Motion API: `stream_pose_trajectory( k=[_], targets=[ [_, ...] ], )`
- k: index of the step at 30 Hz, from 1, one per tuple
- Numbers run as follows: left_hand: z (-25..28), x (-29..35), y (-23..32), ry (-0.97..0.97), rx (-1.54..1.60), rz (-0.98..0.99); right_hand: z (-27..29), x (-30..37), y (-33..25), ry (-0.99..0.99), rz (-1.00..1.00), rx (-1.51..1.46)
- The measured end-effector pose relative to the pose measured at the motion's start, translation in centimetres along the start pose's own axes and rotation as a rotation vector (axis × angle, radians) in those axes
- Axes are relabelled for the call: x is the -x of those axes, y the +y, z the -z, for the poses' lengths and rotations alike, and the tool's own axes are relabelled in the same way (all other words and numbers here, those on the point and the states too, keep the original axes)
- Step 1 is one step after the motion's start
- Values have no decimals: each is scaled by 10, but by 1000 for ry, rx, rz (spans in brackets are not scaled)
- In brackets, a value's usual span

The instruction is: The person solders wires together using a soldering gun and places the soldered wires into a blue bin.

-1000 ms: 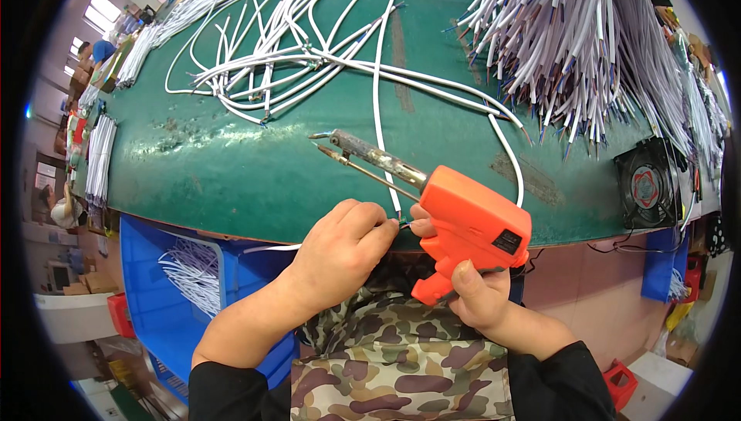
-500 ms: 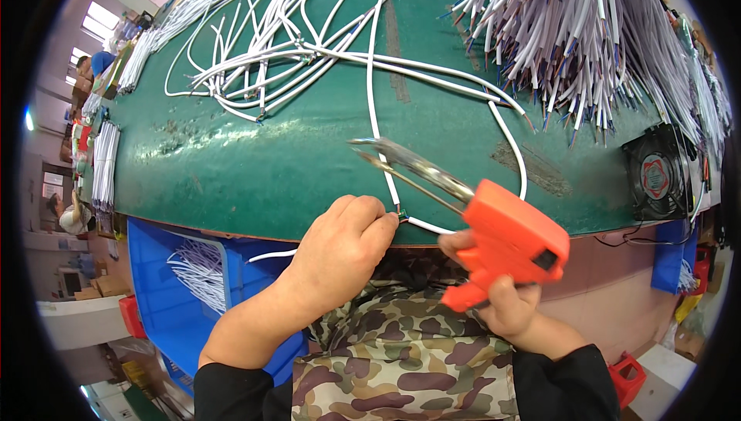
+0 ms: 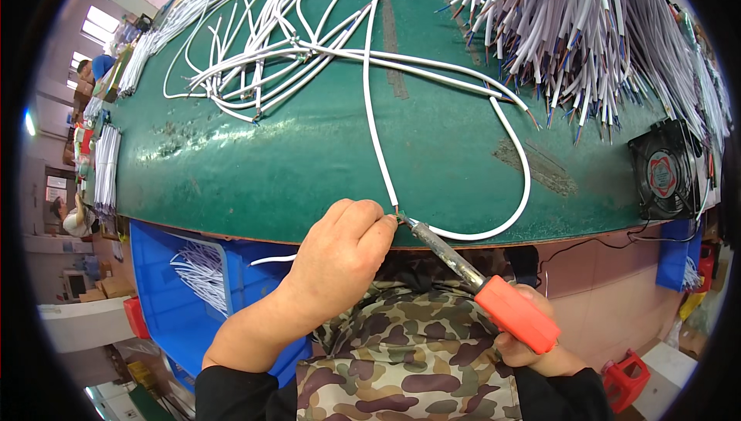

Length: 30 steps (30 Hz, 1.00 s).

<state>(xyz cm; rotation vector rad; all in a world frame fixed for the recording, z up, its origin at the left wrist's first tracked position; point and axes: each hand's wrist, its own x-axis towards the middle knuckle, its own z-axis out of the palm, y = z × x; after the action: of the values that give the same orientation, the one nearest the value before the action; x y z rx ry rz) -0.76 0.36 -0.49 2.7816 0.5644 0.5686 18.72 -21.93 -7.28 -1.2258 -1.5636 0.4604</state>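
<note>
ok so the person's left hand (image 3: 340, 247) is curled up at the near edge of the green table (image 3: 231, 178), thumb and finger pinched on a tiny wire joint (image 3: 399, 216) where the ends of white cable (image 3: 377, 131) come in. Right hand (image 3: 521, 348) has its fingers wrapped round the orange-handled soldering iron (image 3: 451, 259), metal end angled up-left right at that joint, though I honestly can't tell if it's touching. Big loose tangle of cables (image 3: 262, 74) further back, plus a black fan (image 3: 664, 172) off right.
</note>
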Motion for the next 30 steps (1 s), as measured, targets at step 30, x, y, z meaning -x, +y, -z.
stream_pose_trajectory(
  k=[30],
  targets=[
    [-2, -1, 2, 11, 10, 3, -9, -8, -4, 37, -6, -20]
  ],
)
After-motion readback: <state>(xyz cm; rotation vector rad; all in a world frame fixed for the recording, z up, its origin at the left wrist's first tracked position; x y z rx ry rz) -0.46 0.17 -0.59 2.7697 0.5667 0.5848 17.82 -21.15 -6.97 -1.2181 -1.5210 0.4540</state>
